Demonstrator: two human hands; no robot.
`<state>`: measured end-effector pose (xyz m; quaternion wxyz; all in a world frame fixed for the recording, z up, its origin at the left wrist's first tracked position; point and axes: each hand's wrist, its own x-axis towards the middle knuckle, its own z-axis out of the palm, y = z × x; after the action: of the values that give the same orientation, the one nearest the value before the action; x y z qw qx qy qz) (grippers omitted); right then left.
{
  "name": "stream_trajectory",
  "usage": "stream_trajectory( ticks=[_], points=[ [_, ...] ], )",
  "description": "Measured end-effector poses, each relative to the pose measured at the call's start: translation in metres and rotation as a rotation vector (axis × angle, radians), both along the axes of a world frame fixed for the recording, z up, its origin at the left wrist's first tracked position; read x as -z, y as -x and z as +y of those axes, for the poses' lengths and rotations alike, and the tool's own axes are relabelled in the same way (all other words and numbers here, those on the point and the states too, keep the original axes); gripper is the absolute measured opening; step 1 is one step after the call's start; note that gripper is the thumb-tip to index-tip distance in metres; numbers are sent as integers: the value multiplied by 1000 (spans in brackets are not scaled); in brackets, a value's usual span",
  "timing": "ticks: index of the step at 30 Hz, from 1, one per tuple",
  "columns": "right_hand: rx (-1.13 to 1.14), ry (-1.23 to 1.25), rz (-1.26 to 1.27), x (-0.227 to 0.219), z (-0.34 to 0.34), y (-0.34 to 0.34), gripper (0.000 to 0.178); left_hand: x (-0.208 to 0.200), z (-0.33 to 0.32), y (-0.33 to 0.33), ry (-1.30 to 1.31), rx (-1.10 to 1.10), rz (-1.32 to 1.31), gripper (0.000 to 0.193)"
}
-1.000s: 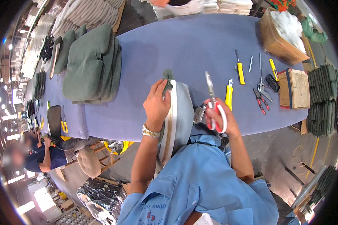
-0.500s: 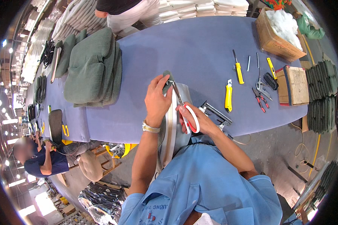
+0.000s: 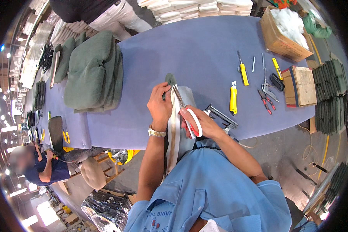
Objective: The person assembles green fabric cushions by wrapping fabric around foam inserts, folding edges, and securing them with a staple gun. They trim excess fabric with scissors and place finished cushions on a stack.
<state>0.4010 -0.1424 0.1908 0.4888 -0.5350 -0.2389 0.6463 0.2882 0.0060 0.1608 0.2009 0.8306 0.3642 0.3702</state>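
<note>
My left hand point(image 3: 159, 107), with a watch at the wrist, pinches a piece of dark green fabric point(image 3: 170, 79) near the table's middle. A long zipper point(image 3: 173, 141) with a pale tape and brass-coloured teeth runs from that fabric down toward my lap. My right hand point(image 3: 205, 123) grips scissors point(image 3: 181, 99) by their white and red handles. Their blades point up and away, at the zipper's upper end beside the fabric. Whether the blades touch the zipper I cannot tell. A grey strip of material point(image 3: 186, 139) lies under the zipper and scissors.
A staple gun point(image 3: 222, 118) lies just right of my right hand. Further right are a yellow utility knife point(image 3: 233, 98), a yellow screwdriver point(image 3: 243, 73), red-handled pliers point(image 3: 266, 101) and boxes point(image 3: 301, 87). Green cushions point(image 3: 91, 73) are stacked left. People stand beyond the table and work at left.
The scissors blades have swung slightly left, toward the zipper's upper end. My left fingers have shifted down a little on the fabric. The person beyond the table has moved left.
</note>
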Motion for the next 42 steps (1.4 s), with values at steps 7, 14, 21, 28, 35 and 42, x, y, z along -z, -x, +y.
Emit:
stream_trajectory(
  ticks=[7,14,21,28,35,42],
  points=[
    [-27,30,-68,-5,-1,-1,60,-2,-2,3,41,44,-25,13],
    [10,29,-82,-3,-1,6,63,3,-5,2,26,72,-51,13],
    [50,34,-110,7,12,8,67,6,-7,2,27,84,-52,12],
    [66,80,-196,1,13,9,66,7,-8,-1,-8,81,-45,12],
    [131,69,-164,10,15,12,63,12,-7,-4,10,72,-41,11],
    [112,27,-15,6,8,8,63,13,-7,-1,61,43,-97,9]
  ],
)
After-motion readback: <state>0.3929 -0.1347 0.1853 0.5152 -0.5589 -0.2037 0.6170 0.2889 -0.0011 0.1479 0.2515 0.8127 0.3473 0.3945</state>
